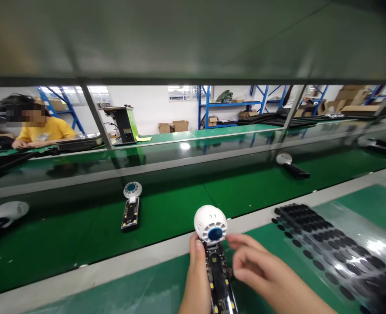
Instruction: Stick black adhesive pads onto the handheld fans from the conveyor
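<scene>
My left hand (197, 274) holds a handheld device close in front of me, fingers wrapped along its side. This device has a round white head (209, 218) with a vented ring around a dark blue disc (215, 234). Below the head, its black handle lies uncovered, showing a circuit board (216, 270) with small yellow-white parts. To the right of it is my right hand (258, 266), holding nothing that I can see. Its index finger stretches toward the edge of the white head, while the thumb and other fingers bend loosely, apart. Whether the fingertip touches is unclear.
Beyond a pale rail (107, 277) runs a green conveyor belt (186, 200) carrying another uncovered device (131, 209) and several white-headed ones. A clear sheet of black round stickers (330, 244) lies at right. An overhead panel (193, 39) spans the top. A person in yellow (49, 131) sits across.
</scene>
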Action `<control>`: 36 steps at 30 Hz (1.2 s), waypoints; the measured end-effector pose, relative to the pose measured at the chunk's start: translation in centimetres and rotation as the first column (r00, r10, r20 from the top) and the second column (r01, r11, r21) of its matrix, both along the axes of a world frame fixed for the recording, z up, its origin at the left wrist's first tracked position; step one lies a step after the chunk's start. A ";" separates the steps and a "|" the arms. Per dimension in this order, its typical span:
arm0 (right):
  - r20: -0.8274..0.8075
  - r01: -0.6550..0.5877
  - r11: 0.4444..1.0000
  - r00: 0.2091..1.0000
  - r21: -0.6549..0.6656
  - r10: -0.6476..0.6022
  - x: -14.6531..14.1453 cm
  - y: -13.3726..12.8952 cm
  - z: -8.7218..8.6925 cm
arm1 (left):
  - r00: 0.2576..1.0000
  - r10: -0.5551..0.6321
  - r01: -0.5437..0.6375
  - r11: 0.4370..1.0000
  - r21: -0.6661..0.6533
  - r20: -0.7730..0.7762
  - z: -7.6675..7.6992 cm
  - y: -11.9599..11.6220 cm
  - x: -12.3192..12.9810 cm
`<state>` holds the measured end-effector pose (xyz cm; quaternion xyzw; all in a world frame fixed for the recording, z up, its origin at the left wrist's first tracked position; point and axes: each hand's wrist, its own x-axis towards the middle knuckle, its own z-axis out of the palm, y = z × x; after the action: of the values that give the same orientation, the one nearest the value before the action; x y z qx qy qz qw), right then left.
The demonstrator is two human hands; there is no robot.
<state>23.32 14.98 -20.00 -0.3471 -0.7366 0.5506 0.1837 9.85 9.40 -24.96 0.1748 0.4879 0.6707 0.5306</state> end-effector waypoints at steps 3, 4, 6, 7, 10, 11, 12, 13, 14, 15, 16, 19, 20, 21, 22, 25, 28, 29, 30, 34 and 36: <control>0.000 0.022 1.000 1.000 -0.004 -0.022 -2.7 0.2 1.2 | 0.995 0.010 -0.006 0.999 0.039 -0.101 0.4 -0.1 0.0; 0.016 0.025 1.000 1.000 0.011 -0.025 -3.2 0.1 1.4 | 0.993 0.005 -0.001 0.999 0.037 -0.120 0.6 -0.1 0.0; 0.039 0.045 0.999 0.998 0.031 -0.046 -3.5 0.0 1.5 | 0.986 0.008 -0.005 1.000 0.018 -0.169 1.0 -0.2 0.2; 0.044 0.062 0.998 0.997 0.030 -0.063 -3.6 -0.1 1.5 | 0.979 0.017 -0.016 1.000 0.005 -0.201 1.2 -0.2 0.2; 0.034 0.078 0.995 0.997 -0.056 -0.076 -3.6 0.1 1.8 | 0.960 -0.024 0.011 0.999 -0.046 -0.280 1.7 -0.4 0.3; 0.021 0.073 0.991 0.997 -0.115 -0.071 -3.6 0.2 1.9 | 0.957 -0.041 0.026 0.998 -0.055 -0.288 1.8 -0.5 0.4; 0.004 0.062 0.982 0.998 -0.177 -0.063 -3.6 0.4 2.0 | 0.957 -0.055 0.040 0.998 -0.058 -0.286 1.8 -0.5 0.4; -0.006 0.045 0.974 0.999 -0.224 -0.047 -3.5 0.5 2.2 | 0.960 -0.058 0.045 0.998 -0.054 -0.275 1.9 -0.6 0.5; -0.003 0.031 0.970 0.999 -0.243 -0.033 -3.5 0.6 2.4 | 0.964 -0.049 0.038 0.998 -0.046 -0.260 2.0 -0.6 0.5; 0.016 0.018 0.974 1.000 -0.224 -0.015 -3.4 0.7 2.5 | 0.967 -0.029 0.021 0.999 -0.034 -0.252 2.0 -0.6 0.6; 0.047 0.006 0.986 0.999 -0.167 0.002 -3.3 0.7 2.7 | 0.967 -0.009 0.003 1.000 -0.025 -0.255 2.1 -0.6 0.7; 0.130 -0.032 0.998 0.991 0.056 0.024 -3.1 0.4 2.7 | 0.953 0.023 -0.031 0.999 -0.023 -0.303 2.2 -0.6 0.9; 0.135 -0.041 0.994 0.991 0.101 0.027 -3.1 0.2 2.7 | 0.950 0.022 -0.031 0.999 -0.022 -0.312 2.2 -0.6 0.9; 0.137 -0.048 0.991 0.990 0.126 0.030 -3.1 0.1 2.6 | 0.950 0.021 -0.028 0.999 -0.019 -0.312 2.1 -0.6 0.9; 0.140 -0.049 0.990 0.990 0.134 0.030 -3.2 0.0 2.5 | 0.953 0.015 -0.021 1.000 -0.015 -0.302 2.0 -0.5 0.8; 0.149 -0.038 0.990 0.989 0.135 0.018 -3.3 -0.3 2.5 | 0.966 -0.008 0.011 1.000 0.009 -0.257 1.4 -0.4 0.6; 0.145 -0.032 0.992 0.989 0.125 0.014 -3.4 -0.5 2.5 | 0.973 -0.025 0.031 0.999 0.023 -0.228 1.1 -0.3 0.4; 0.138 -0.029 0.992 0.990 0.120 0.013 -3.4 -0.5 2.6 | 0.975 -0.027 0.033 0.999 0.026 -0.222 1.1 -0.3 0.4; 0.129 -0.027 0.993 0.992 0.114 0.012 -3.5 -0.6 2.6 | 0.976 -0.027 0.034 0.999 0.026 -0.218 1.2 -0.3 0.4; 0.123 0.007 0.995 0.992 0.100 -0.020 -3.9 -0.8 2.8 | 0.980 -0.028 0.031 0.999 0.013 -0.197 1.9 -0.4 0.3; 0.144 0.016 0.995 0.989 0.102 -0.031 -4.0 -0.8 2.9 | 0.982 -0.030 0.030 1.000 0.002 -0.185 2.4 -0.5 0.4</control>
<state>19.28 14.20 -17.12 -0.3853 -0.7708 0.4836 0.1531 10.20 8.89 -22.59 0.2448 0.5309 0.6446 0.4927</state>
